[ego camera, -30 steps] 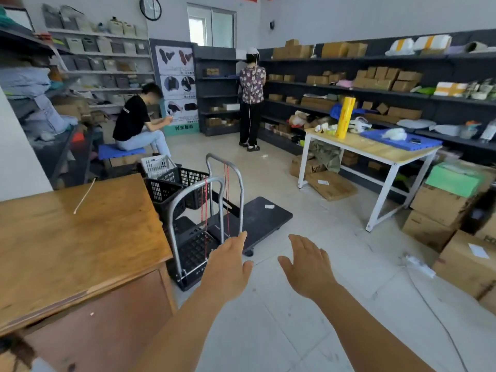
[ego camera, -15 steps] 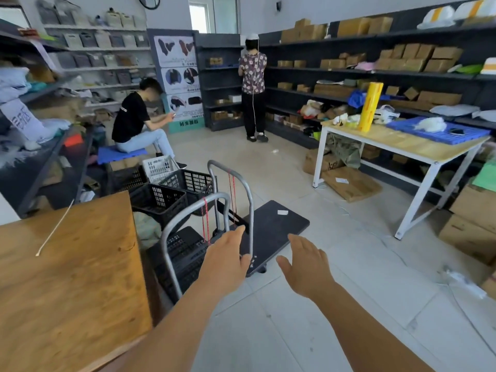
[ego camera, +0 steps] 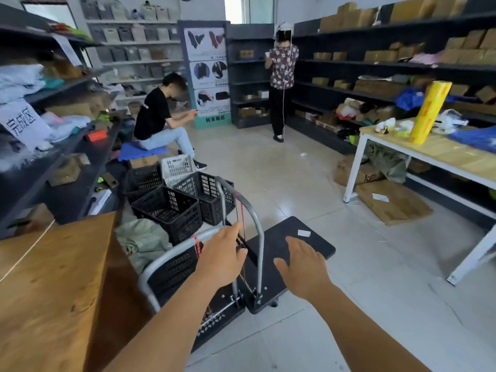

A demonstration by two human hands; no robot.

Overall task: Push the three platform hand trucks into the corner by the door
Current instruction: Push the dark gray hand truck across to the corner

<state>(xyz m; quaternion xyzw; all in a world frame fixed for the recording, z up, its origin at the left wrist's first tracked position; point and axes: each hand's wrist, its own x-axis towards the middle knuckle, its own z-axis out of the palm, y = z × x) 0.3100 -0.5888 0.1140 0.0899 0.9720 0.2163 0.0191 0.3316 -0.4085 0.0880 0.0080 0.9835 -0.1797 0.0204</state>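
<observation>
At lower left a wooden counter (ego camera: pixel 53 285) hems in the black crates (ego camera: pixel 171 208) above it. Just right, at lower centre, two platform hand trucks sit side by side: the crate-loaded truck (ego camera: pixel 171 267), its handle under the left hand (ego camera: pixel 220 259), which reaches with fingers straight, probably to grip and steer. The empty truck (ego camera: pixel 290 245) lies beneath the right hand (ego camera: pixel 306 267), open and hovering. A third truck isn't visible.
</observation>
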